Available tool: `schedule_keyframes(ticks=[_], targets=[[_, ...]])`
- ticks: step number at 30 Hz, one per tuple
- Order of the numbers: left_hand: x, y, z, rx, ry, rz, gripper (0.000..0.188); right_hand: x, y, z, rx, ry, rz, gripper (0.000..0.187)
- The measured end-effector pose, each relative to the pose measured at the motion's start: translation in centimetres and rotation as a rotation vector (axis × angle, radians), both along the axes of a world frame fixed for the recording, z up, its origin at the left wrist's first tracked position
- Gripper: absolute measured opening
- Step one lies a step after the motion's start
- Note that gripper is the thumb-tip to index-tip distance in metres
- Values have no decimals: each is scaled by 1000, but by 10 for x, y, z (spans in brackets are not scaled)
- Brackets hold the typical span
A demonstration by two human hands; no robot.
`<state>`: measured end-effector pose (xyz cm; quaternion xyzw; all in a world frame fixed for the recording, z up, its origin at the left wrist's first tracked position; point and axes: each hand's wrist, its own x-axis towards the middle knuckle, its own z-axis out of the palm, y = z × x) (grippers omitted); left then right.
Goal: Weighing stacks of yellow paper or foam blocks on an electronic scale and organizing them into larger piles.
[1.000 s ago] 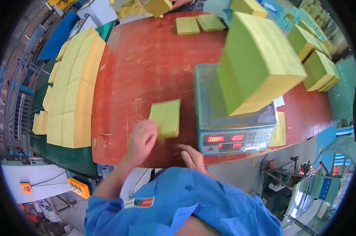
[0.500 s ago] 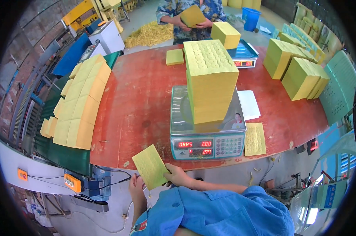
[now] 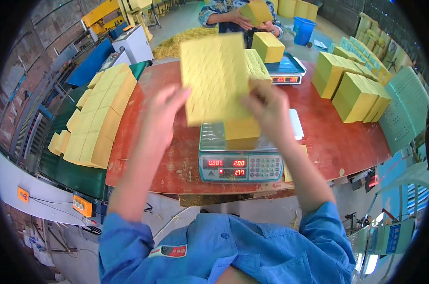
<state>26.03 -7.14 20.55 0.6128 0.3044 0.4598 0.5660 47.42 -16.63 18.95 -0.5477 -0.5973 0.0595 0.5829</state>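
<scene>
Both my hands hold up a thin yellow sheaf of embossed paper (image 3: 214, 78) by its two sides. My left hand (image 3: 165, 109) grips its left edge with thumb and fingers, and my right hand (image 3: 270, 106) pinches the right edge; both are slightly blurred. Behind the sheaf, a tall yellow paper stack (image 3: 242, 135) stands on a digital scale (image 3: 214, 142). The sheaf hides most of the stack, and I cannot tell whether the two touch. The scale's red display is lit.
Rows of yellow paper blocks (image 3: 98, 109) sit on a green conveyor (image 3: 49, 165) at left. More paper stacks (image 3: 356, 97) stand on the red table (image 3: 328, 142) at right. Across it, a co-worker's hands (image 3: 243, 20) hold a paper block beside a second scale (image 3: 288, 71).
My hands have lifted the paper sheaf from beside the table's front edge up in front of the tall stack. The co-worker's block has moved to the right.
</scene>
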Motion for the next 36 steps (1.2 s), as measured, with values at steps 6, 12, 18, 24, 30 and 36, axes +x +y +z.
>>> schedule_keyframes(ticks=[6, 12, 18, 24, 30, 36], targets=[[88, 86, 37, 33, 228, -209, 25, 73, 46, 49, -76, 252, -44, 42], [101, 97, 19, 12, 382, -167, 24, 86, 55, 29, -270, 246, -60, 38], [103, 85, 16, -6, 358, -169, 28, 95, 60, 15, -191, 188, -122, 38], [99, 83, 12, 39, 392, -197, 29, 100, 61, 7, -169, 100, -157, 36], [104, 77, 12, 82, 400, -167, 28, 104, 60, -4, -125, 32, -200, 34], [105, 81, 2, 144, 402, -141, 28, 98, 57, -7, -93, 65, -220, 31]])
